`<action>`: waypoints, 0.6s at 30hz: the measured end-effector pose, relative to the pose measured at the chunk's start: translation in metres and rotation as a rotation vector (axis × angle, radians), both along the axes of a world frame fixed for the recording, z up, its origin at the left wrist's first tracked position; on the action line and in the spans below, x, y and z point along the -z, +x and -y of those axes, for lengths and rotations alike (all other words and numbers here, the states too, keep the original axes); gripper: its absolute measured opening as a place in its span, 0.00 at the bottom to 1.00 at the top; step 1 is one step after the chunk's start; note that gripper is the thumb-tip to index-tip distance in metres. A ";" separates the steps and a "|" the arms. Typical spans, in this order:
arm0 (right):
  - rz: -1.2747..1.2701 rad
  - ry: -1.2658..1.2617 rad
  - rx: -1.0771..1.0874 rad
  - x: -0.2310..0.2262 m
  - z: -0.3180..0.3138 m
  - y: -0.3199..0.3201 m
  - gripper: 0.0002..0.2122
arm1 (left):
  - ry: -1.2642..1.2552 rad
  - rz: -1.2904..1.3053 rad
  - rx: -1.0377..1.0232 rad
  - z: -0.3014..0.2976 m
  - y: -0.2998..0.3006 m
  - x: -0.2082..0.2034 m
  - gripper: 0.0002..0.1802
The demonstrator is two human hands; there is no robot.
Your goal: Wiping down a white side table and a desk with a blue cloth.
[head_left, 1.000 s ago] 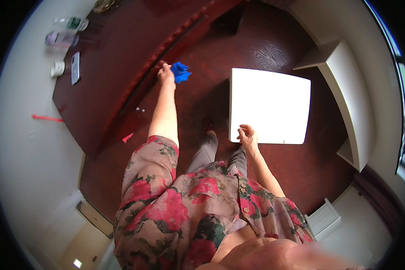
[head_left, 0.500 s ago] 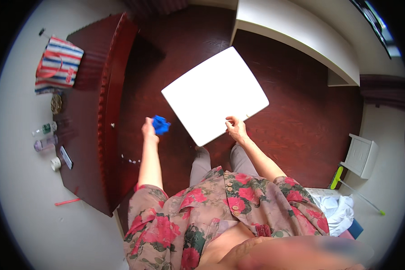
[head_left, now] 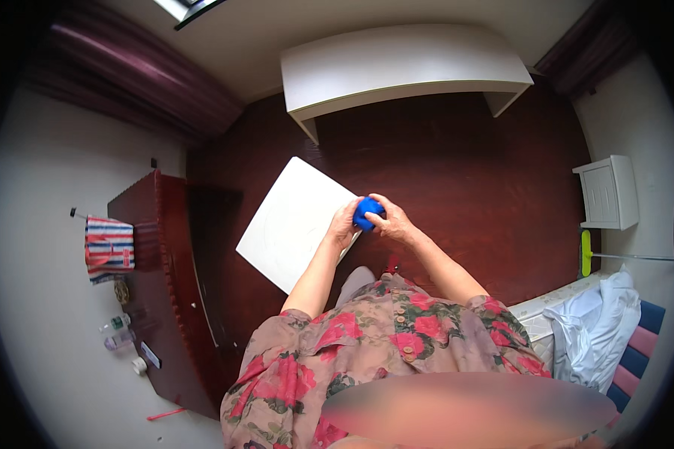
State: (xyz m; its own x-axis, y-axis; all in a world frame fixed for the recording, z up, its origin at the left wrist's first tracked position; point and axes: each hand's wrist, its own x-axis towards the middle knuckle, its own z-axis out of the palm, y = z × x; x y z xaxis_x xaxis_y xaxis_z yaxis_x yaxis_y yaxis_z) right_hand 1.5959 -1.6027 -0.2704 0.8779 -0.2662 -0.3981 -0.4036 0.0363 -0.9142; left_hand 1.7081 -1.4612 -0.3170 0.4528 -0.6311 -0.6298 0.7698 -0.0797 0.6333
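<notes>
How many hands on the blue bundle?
2: left hand on the left of the blue bundle, right hand on its right. Some fingertips are hidden; no other hand shows.

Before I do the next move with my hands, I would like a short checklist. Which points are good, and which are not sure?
1. Blue cloth held: ok, between the left hand and the right hand.
2. Cloth spread flat: not ok, it is bunched up.
3. Cloth damp or dry: cannot tell.
4. White tabletop near: ok, the left hand overlaps its right edge in this view.
5. Tabletop's support: cannot tell, what is underneath is hidden.
6. Phone out of the way: ok, it lies on the dark red cabinet, well left of both hands.
</notes>
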 end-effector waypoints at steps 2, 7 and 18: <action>0.054 -0.114 0.208 -0.001 0.028 -0.011 0.25 | -0.119 0.009 0.141 0.044 0.000 -0.023 0.24; 0.037 -0.108 0.302 0.013 0.100 -0.032 0.13 | -0.230 -0.095 0.274 0.116 -0.005 -0.023 0.26; -0.062 -0.645 0.238 0.041 0.273 0.047 0.12 | -0.153 0.038 0.456 0.276 0.083 -0.010 0.38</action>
